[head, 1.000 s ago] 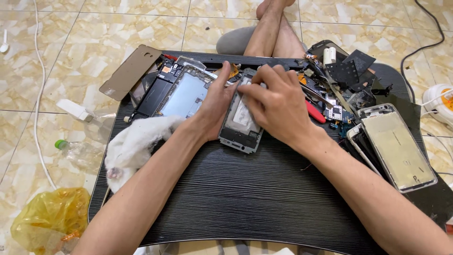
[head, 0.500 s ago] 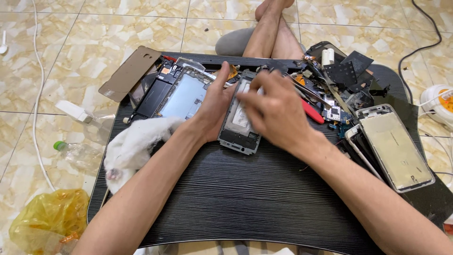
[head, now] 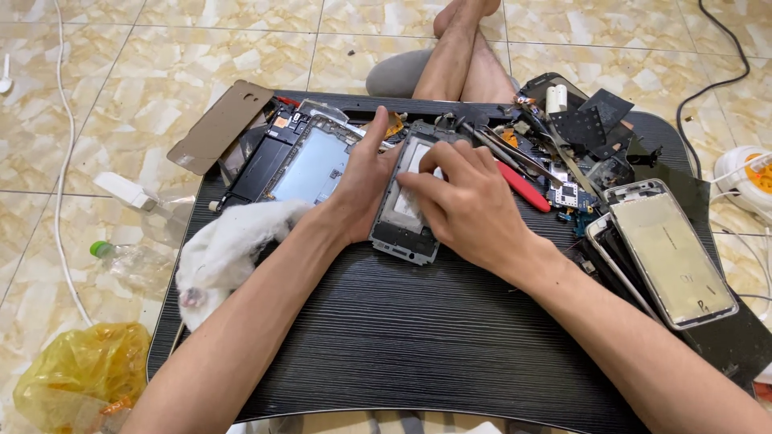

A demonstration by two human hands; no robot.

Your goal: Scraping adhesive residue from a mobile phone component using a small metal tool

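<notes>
A grey phone frame (head: 400, 225) with its back removed lies on the black lap table (head: 386, 337). My left hand (head: 363, 183) grips the frame's left edge and steadies it. My right hand (head: 466, 205) rests on top of the frame, fingertips pressing on the pale panel inside it. Whether the right fingers pinch anything small is hidden. Both forearms reach in from the bottom of the view.
Another opened phone with a blue-grey panel (head: 310, 165) lies left of the frame, beside a brown back cover (head: 219, 127). A white cloth (head: 229, 245) sits at left. A red-handled tool (head: 523, 186), circuit parts (head: 569, 193) and gold phone frames (head: 671, 249) crowd the right. A yellow bag (head: 76, 378) lies on the tiled floor.
My right hand has slid down and left over the frame, its fingers now spread on the inner panel. The left hand keeps its grip.
</notes>
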